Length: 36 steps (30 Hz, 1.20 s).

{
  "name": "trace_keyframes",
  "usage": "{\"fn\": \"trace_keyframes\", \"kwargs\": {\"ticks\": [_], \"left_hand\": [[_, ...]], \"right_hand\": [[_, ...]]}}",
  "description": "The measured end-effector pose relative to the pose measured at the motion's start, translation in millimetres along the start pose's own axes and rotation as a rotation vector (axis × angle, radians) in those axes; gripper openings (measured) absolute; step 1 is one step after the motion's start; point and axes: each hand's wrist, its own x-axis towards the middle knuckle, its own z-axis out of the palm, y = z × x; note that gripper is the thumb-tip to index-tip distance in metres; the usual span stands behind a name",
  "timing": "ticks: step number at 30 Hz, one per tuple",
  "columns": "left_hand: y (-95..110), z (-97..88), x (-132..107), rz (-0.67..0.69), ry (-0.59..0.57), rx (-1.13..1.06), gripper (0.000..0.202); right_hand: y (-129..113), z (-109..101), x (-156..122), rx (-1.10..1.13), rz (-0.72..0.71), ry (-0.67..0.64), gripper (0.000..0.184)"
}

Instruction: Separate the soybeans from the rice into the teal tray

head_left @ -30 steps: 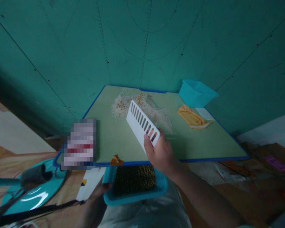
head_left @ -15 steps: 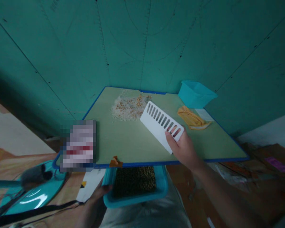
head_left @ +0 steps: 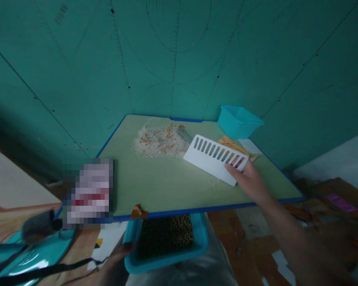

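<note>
My right hand (head_left: 247, 178) is closed on the right end of a flat white scraper with a row of slots (head_left: 209, 163). The scraper's left corner lies close to the right edge of a loose pile of pale grains mixed with orange-brown kernels (head_left: 161, 141). Below the table's front edge, my left hand (head_left: 122, 252) grips the left side of a teal tub (head_left: 167, 263), with its fingers partly hidden. Inside the tub are dark and tan bean-like grains (head_left: 167, 236). A few pale bits (head_left: 216, 183) lie below the scraper.
The blue-edged table (head_left: 164, 186) meets a green wall. At its back right stand a teal box (head_left: 238, 123) and a yellow cloth (head_left: 226, 141), partly behind the scraper. A blurred-out packet (head_left: 91, 190) lies front left. Orange tape (head_left: 139, 212) sticks to the front edge.
My right hand has moved the scraper right, off the pile's edge and partly in front of the yellow cloth. My left hand stays on the tub. The whole view has shifted slightly.
</note>
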Motion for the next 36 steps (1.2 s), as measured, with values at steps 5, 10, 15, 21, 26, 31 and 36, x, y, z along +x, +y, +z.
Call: {"fn": "trace_keyframes", "kwargs": {"ticks": [5, 10, 15, 21, 26, 31, 36], "left_hand": [[-0.8, -2.5, 1.9, 0.014, -0.024, 0.000, 0.052], [-3.6, -4.2, 2.6, -0.036, -0.044, -0.027, 0.052], [-3.0, 0.0, -1.3, -0.066, -0.040, -0.075, 0.051], [1.3, 1.7, -2.0, -0.023, -0.043, -0.003, 0.055], [-0.9, -0.2, -0.5, -0.029, -0.038, -0.009, 0.050], [-3.9, -2.7, 1.5, -0.029, -0.011, -0.022, 0.049], [-4.5, -3.0, 2.3, 0.006, -0.053, -0.020, 0.042]], "right_hand": [[3.7, -13.7, 22.2, 0.193, -0.011, 0.087, 0.033], [4.6, -14.9, 38.5, 0.193, -0.043, 0.183, 0.034], [0.6, -7.9, 36.5, 0.091, -0.052, 0.145, 0.034], [0.4, 6.6, 22.4, 0.094, -0.039, 0.076, 0.034], [-9.2, 12.7, 19.7, 0.123, -0.038, 0.072, 0.032], [-14.6, 15.6, 22.4, 0.102, -0.036, 0.068, 0.032], [-16.6, 20.2, 18.3, 0.107, -0.026, -0.001, 0.035]]}}
